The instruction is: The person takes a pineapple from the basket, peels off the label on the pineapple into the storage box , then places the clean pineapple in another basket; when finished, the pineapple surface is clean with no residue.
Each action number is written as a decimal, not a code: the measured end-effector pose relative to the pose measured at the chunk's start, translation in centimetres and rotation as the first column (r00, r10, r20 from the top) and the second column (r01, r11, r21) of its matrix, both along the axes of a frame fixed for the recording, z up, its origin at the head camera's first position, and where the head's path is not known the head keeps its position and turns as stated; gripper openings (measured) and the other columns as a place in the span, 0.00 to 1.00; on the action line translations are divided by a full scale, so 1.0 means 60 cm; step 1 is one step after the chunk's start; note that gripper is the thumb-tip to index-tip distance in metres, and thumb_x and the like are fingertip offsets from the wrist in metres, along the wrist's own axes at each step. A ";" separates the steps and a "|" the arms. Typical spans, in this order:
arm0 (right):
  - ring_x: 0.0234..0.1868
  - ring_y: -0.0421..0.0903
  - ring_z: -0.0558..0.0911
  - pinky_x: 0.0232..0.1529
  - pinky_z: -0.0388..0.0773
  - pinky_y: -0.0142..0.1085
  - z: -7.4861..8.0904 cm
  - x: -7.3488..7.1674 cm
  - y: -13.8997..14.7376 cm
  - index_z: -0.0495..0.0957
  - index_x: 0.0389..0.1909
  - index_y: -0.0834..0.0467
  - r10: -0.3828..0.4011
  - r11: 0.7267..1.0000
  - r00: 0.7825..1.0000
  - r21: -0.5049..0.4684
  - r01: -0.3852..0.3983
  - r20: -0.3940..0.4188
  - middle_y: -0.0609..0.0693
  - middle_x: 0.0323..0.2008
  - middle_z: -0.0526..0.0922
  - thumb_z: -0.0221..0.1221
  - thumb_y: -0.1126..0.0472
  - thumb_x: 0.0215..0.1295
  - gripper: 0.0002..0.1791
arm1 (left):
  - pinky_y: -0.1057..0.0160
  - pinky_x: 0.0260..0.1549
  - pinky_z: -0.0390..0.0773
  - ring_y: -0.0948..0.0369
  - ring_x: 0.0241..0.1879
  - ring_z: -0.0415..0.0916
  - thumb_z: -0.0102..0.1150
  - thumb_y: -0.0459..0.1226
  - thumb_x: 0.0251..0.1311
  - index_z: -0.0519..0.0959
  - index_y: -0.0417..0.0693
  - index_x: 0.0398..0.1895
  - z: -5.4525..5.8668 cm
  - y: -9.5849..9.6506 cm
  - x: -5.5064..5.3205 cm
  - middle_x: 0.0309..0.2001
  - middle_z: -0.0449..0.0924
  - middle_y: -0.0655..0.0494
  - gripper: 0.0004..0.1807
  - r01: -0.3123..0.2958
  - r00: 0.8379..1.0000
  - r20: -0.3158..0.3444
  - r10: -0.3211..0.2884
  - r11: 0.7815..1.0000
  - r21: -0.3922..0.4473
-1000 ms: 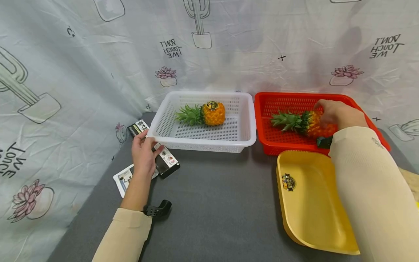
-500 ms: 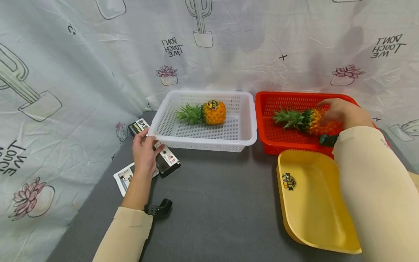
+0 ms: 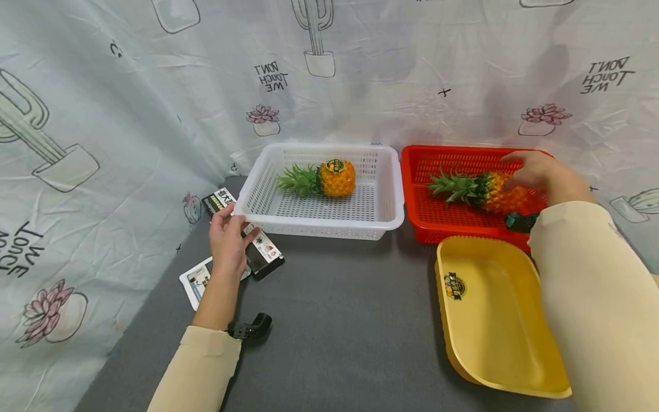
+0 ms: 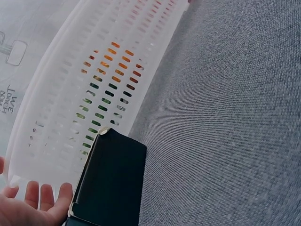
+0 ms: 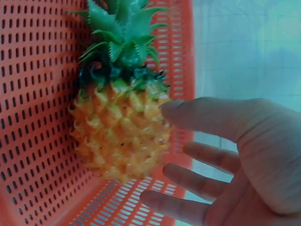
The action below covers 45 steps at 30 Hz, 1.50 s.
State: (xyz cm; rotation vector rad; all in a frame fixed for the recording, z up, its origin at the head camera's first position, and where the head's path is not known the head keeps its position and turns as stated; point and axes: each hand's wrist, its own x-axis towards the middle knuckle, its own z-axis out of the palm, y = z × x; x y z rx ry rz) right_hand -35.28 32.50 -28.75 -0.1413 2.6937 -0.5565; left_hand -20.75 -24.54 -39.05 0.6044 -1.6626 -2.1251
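1. Our right hand is spread loosely just beside the pineapple lying in the red basket, with no grip on it.
2. To take it well, we judge the fingers should wrap the fruit's body, not the spiky crown.
3. Our left hand, fingers relaxed, rests against the white basket corner, over a black packet on the grey surface.

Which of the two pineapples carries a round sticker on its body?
The orange pineapple lying in the white perforated basket; the one in the red basket, beside the right hand, shows no sticker.
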 end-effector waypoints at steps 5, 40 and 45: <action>0.53 0.76 0.73 0.46 0.82 0.61 0.021 0.012 -0.015 0.53 0.78 0.66 0.033 0.999 0.999 -0.017 -0.034 -0.041 0.80 0.74 0.49 0.58 0.54 0.73 0.40 | 0.52 0.56 0.83 0.59 0.53 0.78 0.49 0.32 0.72 0.70 0.51 0.69 -0.001 0.001 0.005 0.55 0.72 0.60 0.23 0.015 1.000 0.015 -0.015 1.000 0.005; 0.66 0.65 0.74 0.55 0.85 0.48 0.046 0.034 -0.252 0.66 0.75 0.60 0.046 0.924 0.996 -0.375 -0.073 -0.080 0.68 0.70 0.70 0.51 0.55 0.77 0.29 | 0.50 0.57 0.83 0.60 0.50 0.80 0.50 0.32 0.70 0.69 0.50 0.69 0.005 -0.008 0.003 0.54 0.73 0.59 0.24 0.024 1.000 0.000 -0.024 1.000 0.005; 0.64 0.64 0.75 0.56 0.84 0.49 0.037 0.028 -0.285 0.67 0.74 0.59 0.017 0.903 0.999 -0.429 -0.031 -0.035 0.65 0.68 0.72 0.52 0.55 0.75 0.29 | 0.52 0.55 0.84 0.60 0.50 0.80 0.50 0.33 0.70 0.69 0.50 0.70 0.001 -0.007 0.002 0.53 0.74 0.59 0.25 0.022 1.000 0.001 -0.021 0.999 -0.024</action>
